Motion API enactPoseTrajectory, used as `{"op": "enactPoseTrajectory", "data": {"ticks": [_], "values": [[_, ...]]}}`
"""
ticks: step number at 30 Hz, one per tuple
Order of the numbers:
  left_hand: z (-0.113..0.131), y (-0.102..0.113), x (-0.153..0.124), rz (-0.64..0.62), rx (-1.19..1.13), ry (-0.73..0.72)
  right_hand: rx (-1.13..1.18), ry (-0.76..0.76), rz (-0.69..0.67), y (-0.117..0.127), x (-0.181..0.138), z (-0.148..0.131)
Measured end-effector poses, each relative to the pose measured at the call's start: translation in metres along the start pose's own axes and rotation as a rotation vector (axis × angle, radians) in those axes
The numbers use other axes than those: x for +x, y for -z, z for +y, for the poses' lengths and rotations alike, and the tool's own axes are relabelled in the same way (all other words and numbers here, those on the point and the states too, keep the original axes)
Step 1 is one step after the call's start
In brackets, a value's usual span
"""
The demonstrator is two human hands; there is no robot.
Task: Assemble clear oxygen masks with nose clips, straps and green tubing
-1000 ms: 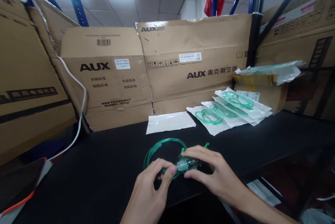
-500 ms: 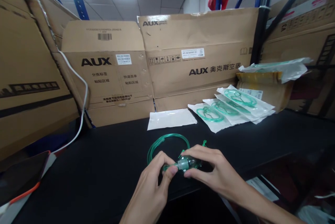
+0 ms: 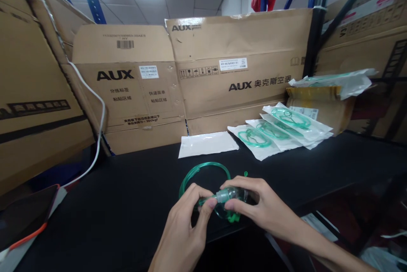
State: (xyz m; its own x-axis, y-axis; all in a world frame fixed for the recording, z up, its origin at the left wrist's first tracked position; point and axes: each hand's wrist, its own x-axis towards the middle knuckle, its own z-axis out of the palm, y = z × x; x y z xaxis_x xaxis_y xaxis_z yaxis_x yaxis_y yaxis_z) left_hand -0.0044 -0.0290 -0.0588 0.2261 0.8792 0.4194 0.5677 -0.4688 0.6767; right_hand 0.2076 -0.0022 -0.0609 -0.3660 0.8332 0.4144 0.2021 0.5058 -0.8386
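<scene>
**A:** Two hands on one thing, is that it?

**B:** Yes. The right hand point(image 3: 259, 209) has its fingertips closed round a clear oxygen mask point(image 3: 231, 196), held just above the near edge of the black desk point(image 3: 127, 204). The left hand point(image 3: 186, 225) pinches the green tubing point(image 3: 204, 167) between thumb and forefinger, right where it meets the mask's pale connector.

**A:** And the rest of the tubing?

**B:** It loops in a coil on the desk just beyond the left hand's fingers.

**A:** What lies further out?

**B:** Beyond both hands, near the back of the desk, a flat white pouch point(image 3: 208, 144) lies on its own. Beyond and to the right of the right hand, several sealed packs point(image 3: 280, 130) overlap in a fan, each showing green tubing inside. Behind those sits a small carton point(image 3: 319, 106) with a clear bag on top.

**A:** Anything on the left?

**B:** Well off from the left hand, a phone point(image 3: 25, 221) with an orange edge lies at the desk's corner, and a white cable point(image 3: 99, 123) runs down past it. Large AUX cardboard boxes point(image 3: 241, 64) wall in the back.
</scene>
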Motion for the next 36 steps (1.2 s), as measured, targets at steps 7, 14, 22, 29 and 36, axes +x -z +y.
{"op": "enactPoseTrajectory", "data": {"ticks": [7, 14, 22, 29, 36], "values": [[0.0, -0.001, -0.001, 0.071, 0.025, -0.024, 0.035, -0.055, 0.047, -0.001, 0.002, -0.001], [0.0, -0.002, -0.003, 0.139, 0.155, -0.028, -0.111, -0.073, 0.127, -0.003, 0.0, 0.001], [0.002, -0.012, -0.003, 0.208, 0.219, -0.236, -0.053, -0.107, -0.009, 0.004, 0.0, 0.0], [0.0, -0.011, -0.006, 0.245, 0.289, -0.274, -0.056, -0.043, -0.035, 0.001, 0.002, 0.0], [0.008, -0.011, -0.003, 0.235, 0.239, -0.235, -0.07, 0.085, 0.002, 0.001, 0.0, 0.001]]}}
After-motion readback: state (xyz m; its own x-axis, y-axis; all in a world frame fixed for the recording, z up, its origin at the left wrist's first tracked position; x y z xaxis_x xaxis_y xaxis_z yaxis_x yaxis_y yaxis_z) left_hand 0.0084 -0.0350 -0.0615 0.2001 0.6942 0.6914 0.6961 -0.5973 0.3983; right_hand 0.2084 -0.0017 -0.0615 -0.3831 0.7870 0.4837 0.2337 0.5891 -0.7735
